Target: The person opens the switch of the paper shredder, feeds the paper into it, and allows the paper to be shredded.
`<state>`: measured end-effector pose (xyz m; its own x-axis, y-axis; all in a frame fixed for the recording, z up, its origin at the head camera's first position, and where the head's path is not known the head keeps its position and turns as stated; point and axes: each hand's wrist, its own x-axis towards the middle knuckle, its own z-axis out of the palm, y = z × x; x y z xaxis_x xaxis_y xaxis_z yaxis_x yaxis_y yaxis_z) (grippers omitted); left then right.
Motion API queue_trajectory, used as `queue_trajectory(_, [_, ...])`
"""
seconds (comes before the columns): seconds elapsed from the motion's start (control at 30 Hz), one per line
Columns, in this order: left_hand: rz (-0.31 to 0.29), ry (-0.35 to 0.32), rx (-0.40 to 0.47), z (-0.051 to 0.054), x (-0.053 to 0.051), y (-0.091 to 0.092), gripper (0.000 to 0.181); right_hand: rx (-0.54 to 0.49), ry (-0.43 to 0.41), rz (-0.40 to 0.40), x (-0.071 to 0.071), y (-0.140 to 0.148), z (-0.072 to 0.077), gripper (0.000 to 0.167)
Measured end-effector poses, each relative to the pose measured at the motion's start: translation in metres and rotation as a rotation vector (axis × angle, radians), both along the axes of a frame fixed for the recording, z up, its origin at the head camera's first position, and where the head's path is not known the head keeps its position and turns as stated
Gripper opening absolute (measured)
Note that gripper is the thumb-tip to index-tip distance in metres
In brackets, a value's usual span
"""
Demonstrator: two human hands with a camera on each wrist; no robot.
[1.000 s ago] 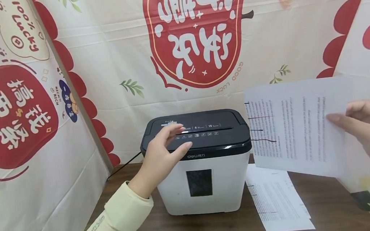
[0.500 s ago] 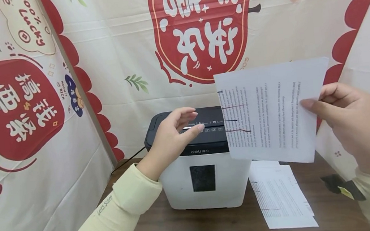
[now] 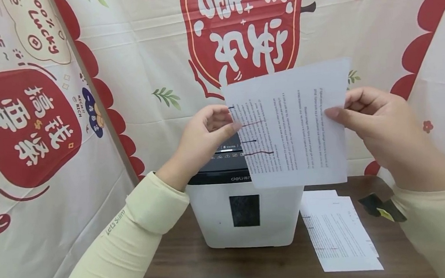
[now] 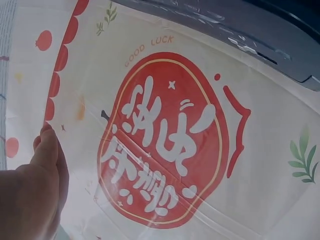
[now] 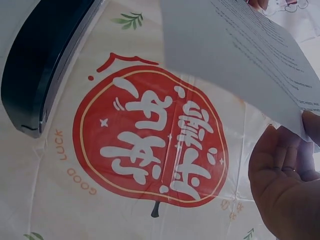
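A printed sheet with red and dark pen marks (image 3: 292, 133) hangs upright in front of the shredder (image 3: 212, 214), covering much of its dark top. My right hand (image 3: 394, 134) pinches the sheet's right side, thumb on the printed face and fingers behind. My left hand (image 3: 203, 140) is at the sheet's left edge, its thumb tip meeting or overlapping that edge; contact is unclear. In the left wrist view, the left hand (image 4: 37, 185) shows no paper between its fingers. The right wrist view shows the right hand (image 5: 287, 175) at a corner of the sheet (image 5: 235, 65).
More printed sheets (image 3: 340, 234) lie on the brown table (image 3: 217, 274), right of the shredder. A small dark object with a yellow patch (image 3: 382, 208) is beside my right sleeve. Printed cloth (image 3: 144, 44) hangs behind and at both sides.
My right hand has carried the sheet leftward, from the right of the shredder to in front of it. My left hand has risen from over the shredder's top to the sheet's left edge.
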<state>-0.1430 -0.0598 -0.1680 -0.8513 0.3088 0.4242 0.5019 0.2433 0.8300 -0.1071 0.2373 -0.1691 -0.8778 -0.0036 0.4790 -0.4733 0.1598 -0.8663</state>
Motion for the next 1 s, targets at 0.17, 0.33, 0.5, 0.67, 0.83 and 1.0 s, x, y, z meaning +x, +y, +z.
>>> queue_trajectory(0.17, [-0.012,-0.039,0.036,0.007,-0.005,-0.003,0.031,-0.009,-0.009,0.069,-0.007,-0.008,0.007,0.017])
queue_trajectory(0.33, [0.01,-0.066,0.047,0.011,-0.009,-0.006,0.026,-0.075,0.011,0.171,-0.016,-0.018,0.011,0.009])
queue_trajectory(0.5, [0.025,-0.085,0.083,0.013,-0.016,-0.008,0.018,-0.047,0.024,0.199,-0.027,-0.025,0.016,0.008])
queue_trajectory(0.67, [0.068,-0.067,0.08,0.018,-0.021,-0.012,0.015,0.014,0.029,0.215,-0.036,-0.03,0.021,0.008])
queue_trajectory(0.83, [0.122,-0.049,0.035,0.025,-0.023,-0.016,0.013,0.119,0.013,0.157,-0.043,-0.035,0.024,0.012])
queue_trajectory(1.0, [0.145,-0.032,-0.007,0.031,-0.028,-0.019,0.012,0.202,0.016,0.09,-0.05,-0.041,0.025,0.015])
